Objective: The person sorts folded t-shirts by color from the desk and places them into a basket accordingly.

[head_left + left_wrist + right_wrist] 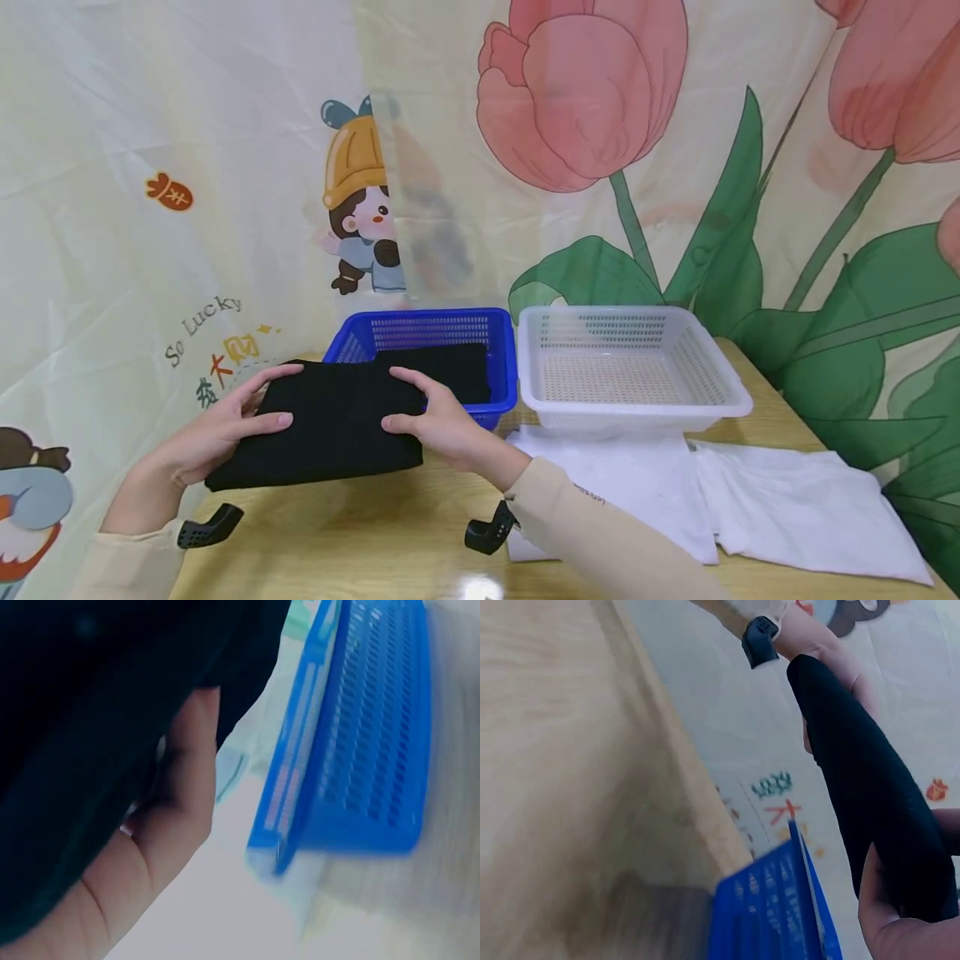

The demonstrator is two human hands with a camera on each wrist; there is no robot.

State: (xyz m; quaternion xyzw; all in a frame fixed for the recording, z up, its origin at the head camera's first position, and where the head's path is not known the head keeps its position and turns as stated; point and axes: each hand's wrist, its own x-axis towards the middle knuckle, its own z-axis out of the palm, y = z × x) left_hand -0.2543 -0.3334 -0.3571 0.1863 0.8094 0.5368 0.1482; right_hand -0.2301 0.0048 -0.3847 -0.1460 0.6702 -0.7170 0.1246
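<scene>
Sagging at the middle may be the first trouble for the folded black cloth (330, 429), since it is supported only near its two ends: it is pinched at one side by the left hand (213, 433) and at the other by the right hand (442, 421). In both grips the thumb is laid on the near face and the cloth's thickness is taken between thumb and fingers, so each hand is closed only as far as that thickness allows; some fingertips are hidden. If either pinch were loosened, the layers could be let slip and the fold undone. The near rim of the blue plastic basket (431, 327) could also be caught by the lower edge if it were carried too low, and the black cloth in the basket (461, 367) could be rucked up by a careless push.

The held cloth is kept above the wooden table (360, 533), in front of the basket's left part, which is partly hidden by it. It is seen as a matt, plain black, roughly rectangular bundle, slightly tilted; edge-on, in the right wrist view, a thick, rounded fold is shown.
</scene>
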